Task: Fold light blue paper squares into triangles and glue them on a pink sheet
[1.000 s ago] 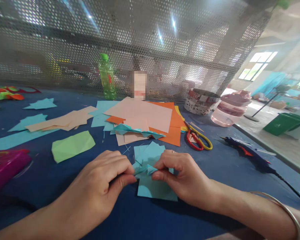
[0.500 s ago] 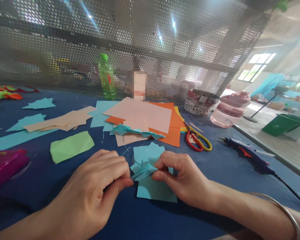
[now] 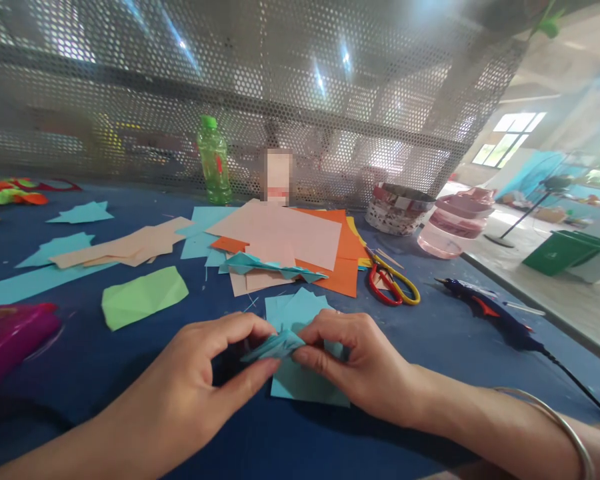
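Note:
A folded piece of light-blue paper [image 3: 279, 345] is pinched between both hands, just above the table. My left hand [image 3: 207, 373] is closed on its left part, thumb below and index finger on top. At its right end, my right hand [image 3: 353, 360] grips it between thumb and bent fingers. Beneath lie several light-blue paper sheets [image 3: 307, 387], partly covered by the hands. A pile of pink sheets [image 3: 290, 230] and orange sheets [image 3: 347, 267] lies just beyond, with a crinkled blue paper strip on its near edge.
Scissors [image 3: 394, 287] with red and yellow handles and a dark-blue glue gun [image 3: 500, 313] lie right. A tape-covered bowl [image 3: 400, 210], pink water bottle [image 3: 455, 223] and green bottle [image 3: 213, 163] stand behind. Left are a green paper [image 3: 145, 297] and a magenta object [image 3: 17, 340].
My left hand has shifted its grip further along the folded blue paper, its fingers now more extended. The right hand keeps its pinch, slightly further left.

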`<state>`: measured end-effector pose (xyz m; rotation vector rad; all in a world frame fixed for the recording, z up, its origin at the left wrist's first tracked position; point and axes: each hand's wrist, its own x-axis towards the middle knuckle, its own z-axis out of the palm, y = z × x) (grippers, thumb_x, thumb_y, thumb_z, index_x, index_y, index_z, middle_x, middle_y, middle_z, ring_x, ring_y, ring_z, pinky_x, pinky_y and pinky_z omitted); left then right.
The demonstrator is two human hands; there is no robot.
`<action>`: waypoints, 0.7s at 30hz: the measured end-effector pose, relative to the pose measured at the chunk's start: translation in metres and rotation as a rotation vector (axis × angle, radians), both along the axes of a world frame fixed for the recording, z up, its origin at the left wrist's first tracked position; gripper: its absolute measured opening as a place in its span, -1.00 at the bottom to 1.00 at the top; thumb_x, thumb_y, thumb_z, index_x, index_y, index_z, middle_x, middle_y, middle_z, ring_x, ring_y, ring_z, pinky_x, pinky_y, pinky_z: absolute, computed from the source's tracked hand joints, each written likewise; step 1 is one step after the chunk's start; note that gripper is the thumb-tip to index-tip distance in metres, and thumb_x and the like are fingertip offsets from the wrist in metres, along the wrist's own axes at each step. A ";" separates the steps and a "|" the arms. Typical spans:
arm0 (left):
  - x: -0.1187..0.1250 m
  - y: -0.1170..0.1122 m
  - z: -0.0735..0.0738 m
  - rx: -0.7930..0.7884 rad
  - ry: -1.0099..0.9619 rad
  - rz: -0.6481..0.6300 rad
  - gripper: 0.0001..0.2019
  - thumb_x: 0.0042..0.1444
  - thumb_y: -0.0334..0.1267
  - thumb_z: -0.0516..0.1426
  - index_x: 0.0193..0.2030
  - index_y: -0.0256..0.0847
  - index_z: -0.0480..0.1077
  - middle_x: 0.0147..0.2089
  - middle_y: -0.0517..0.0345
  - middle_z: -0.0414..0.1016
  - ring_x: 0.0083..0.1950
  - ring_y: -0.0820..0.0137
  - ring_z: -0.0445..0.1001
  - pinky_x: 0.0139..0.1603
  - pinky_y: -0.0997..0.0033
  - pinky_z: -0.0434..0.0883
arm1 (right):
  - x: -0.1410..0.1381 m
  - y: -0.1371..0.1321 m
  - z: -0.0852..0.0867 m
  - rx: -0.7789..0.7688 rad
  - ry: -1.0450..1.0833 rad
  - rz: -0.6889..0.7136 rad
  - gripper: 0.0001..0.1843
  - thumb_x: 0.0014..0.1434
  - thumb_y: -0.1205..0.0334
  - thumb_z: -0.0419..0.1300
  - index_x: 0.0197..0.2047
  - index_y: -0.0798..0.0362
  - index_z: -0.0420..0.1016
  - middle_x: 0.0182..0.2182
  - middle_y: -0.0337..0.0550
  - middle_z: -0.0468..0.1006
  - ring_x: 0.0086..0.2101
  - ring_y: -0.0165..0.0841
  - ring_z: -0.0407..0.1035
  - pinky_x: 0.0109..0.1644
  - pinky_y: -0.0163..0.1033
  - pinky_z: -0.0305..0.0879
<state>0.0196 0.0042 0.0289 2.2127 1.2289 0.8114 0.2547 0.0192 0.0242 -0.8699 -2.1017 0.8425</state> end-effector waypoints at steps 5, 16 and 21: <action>0.005 0.001 -0.001 -0.092 -0.078 0.020 -0.68 0.33 0.01 0.11 -0.39 -0.09 0.47 -0.51 0.31 0.41 -0.50 0.46 0.36 -0.52 0.54 0.32 | 0.001 -0.001 0.002 0.018 0.016 -0.009 -0.90 0.32 0.22 0.30 -0.20 0.05 0.61 -0.34 -0.22 0.62 -0.32 -0.42 0.46 -0.18 -0.32 0.39; 0.006 -0.001 -0.007 0.044 -0.035 0.057 -0.91 0.27 -0.11 0.20 -0.17 -0.01 0.49 -0.14 0.22 0.57 -0.10 0.32 0.53 -0.09 0.37 0.46 | -0.001 0.002 -0.005 -0.082 -0.128 -0.107 -0.79 0.17 0.45 0.33 -0.13 0.02 0.55 -0.39 -0.31 0.63 -0.36 -0.42 0.48 -0.20 -0.29 0.35; 0.006 0.002 -0.013 0.095 0.027 0.042 -0.94 0.25 -0.23 0.18 -0.25 -0.03 0.48 -0.25 0.26 0.55 -0.20 0.34 0.50 -0.12 0.35 0.41 | 0.001 0.002 -0.007 0.044 -0.184 -0.094 -0.76 0.15 0.49 0.33 -0.13 0.05 0.56 -0.28 -0.20 0.66 -0.22 -0.33 0.50 -0.05 -0.20 0.39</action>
